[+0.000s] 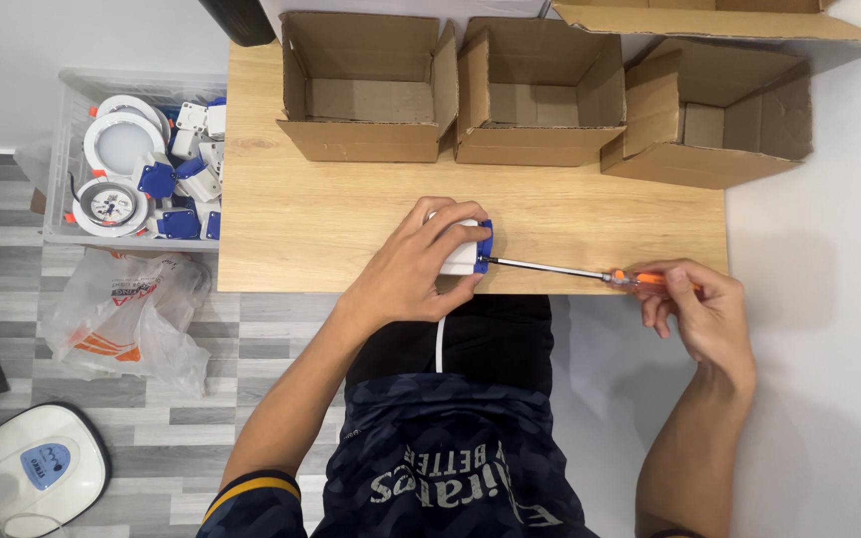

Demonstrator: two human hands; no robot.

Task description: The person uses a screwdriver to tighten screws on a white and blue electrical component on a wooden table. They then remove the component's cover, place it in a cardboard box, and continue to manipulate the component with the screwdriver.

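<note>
**Two hands working a screwdriver into a small white driver box**

Two bare hands are meeting at the near edge of a light wooden table (pixel 351 229). The left hand (pixel 421 264) is lying over a small white box with a blue end cap (pixel 472 249), fingers curled down over its top and thumb pressing along its near side, pinning it to the tabletop close to the front edge. A white cable (pixel 439 344) is hanging from the box over the table edge, down across the person's dark lap.

The right hand (pixel 702 311) is sitting off the table's right corner, fingers closed narrowly around the orange handle of a screwdriver (pixel 590 272). Its thin metal shaft is lying nearly level and pointing left, with the tip touching the blue end cap.

Three open cardboard boxes (pixel 540 95) are standing in a row along the far side of the table, well apart from the hands; whatever is inside them is not showing.

To the left of the table, a clear plastic bin (pixel 67 169) is holding round white downlight fixtures (pixel 122 144) and more white-and-blue boxes. Below the bin, a crumpled plastic bag (pixel 127 314) is lying on the grey plank floor, and a white appliance with a blue label (pixel 37 468) is sitting at the lower left corner.
</note>
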